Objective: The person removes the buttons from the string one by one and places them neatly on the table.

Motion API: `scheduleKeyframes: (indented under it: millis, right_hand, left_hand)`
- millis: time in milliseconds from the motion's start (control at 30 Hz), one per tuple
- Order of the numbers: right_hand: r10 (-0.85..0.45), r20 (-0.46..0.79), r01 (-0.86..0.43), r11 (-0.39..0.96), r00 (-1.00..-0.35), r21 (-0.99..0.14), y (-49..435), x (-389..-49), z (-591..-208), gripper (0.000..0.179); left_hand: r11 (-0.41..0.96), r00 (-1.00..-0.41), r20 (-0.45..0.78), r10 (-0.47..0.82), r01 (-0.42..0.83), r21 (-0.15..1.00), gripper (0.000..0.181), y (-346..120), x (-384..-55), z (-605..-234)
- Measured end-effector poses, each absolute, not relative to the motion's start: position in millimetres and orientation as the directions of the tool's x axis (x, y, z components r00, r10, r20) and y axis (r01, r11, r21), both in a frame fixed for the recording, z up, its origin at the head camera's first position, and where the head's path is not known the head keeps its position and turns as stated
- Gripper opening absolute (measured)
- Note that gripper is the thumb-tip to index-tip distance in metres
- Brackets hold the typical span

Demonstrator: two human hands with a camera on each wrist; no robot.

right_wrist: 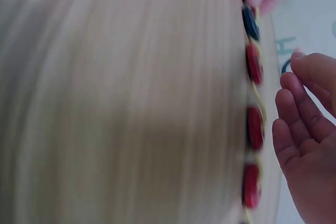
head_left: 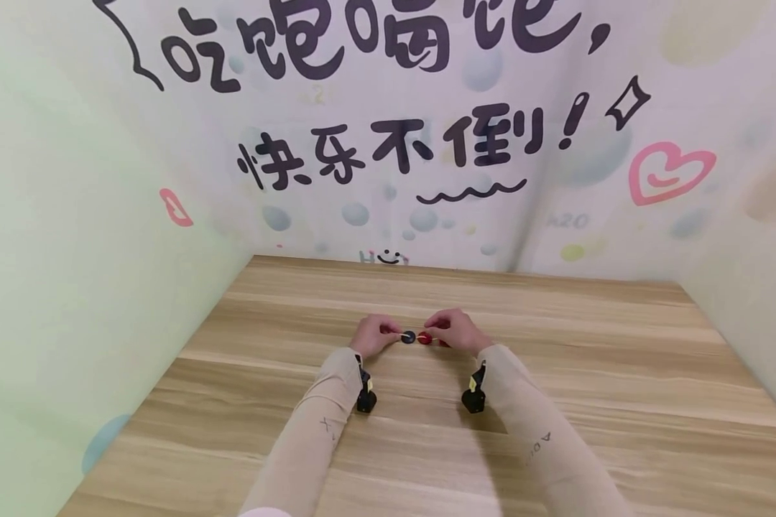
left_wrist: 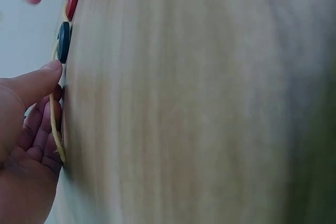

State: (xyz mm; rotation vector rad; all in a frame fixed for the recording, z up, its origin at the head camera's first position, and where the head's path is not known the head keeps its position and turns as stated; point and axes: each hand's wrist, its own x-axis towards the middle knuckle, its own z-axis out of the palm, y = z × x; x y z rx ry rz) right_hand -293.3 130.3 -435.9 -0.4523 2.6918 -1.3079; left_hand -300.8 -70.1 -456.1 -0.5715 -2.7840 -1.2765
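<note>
A yellow string (left_wrist: 53, 119) runs through round, button-like discs lying in a row on the wooden table. My left hand (head_left: 375, 335) pinches the string between thumb and fingers, just left of a dark blue disc (head_left: 409, 337); a tail of string hangs past the palm. Beside the blue disc is a red disc (head_left: 425, 337). Further right, in the right wrist view, follow two more, a red disc (right_wrist: 255, 128) and another red disc (right_wrist: 252, 185). My right hand (right_wrist: 310, 124) hovers beside the row with loosely bent fingers, apart from the string and holding nothing visible.
The wood-grain table (head_left: 595, 359) spreads around both hands. Behind it rises a pale wall covering (head_left: 336, 230) with black lettering and bubble prints. Small black devices are strapped at both wrists.
</note>
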Motion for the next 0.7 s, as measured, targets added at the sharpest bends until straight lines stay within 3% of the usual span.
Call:
scheduleKeyframes:
  millis: [300, 700]
  right_hand:
    - [-0.244, 0.086, -0.217, 0.586, -0.966, -0.781, 104, -293, -446, 0.011]
    - [-0.202, 0.065, -0.177, 0.606, -0.977, -0.776, 97, -291, -452, 0.014]
  left_hand:
    - [0.565, -0.931, 0.214, 0.295, 0.351, 0.747, 0.007, -70, -300, -457]
    - [0.552, -0.956, 0.199, 0.214, 0.287, 0.783, 0.008, -63, -295, -457]
